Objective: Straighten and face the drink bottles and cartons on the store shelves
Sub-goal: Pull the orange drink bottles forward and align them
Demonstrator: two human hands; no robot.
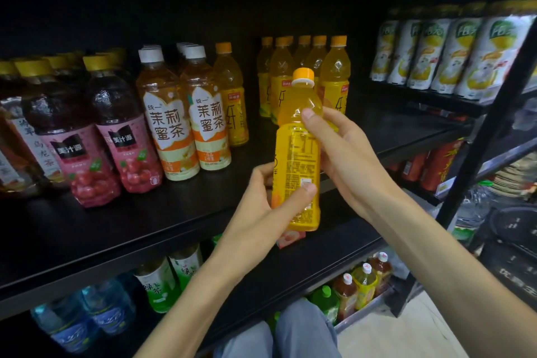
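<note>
Between both hands (305, 177), orange-juice bottle (297, 154)

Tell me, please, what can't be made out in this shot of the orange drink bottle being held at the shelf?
Head view only:
- Orange plastic drink bottle: front label faces away; the back print is too small to read.
- Its lower left side: covered by the left hand.
- Its right shoulder: covered by the right hand.
- Small pink carton: mostly hidden behind the bottle's base.
- Dark bottles at far left: cut by the frame edge.

The black shelf (122, 229) carries bottles: jasmine tea (168, 122) stands mid-row, red juice (116, 131) left of it, orange drinks (305, 73) to its right, farther back.
</note>
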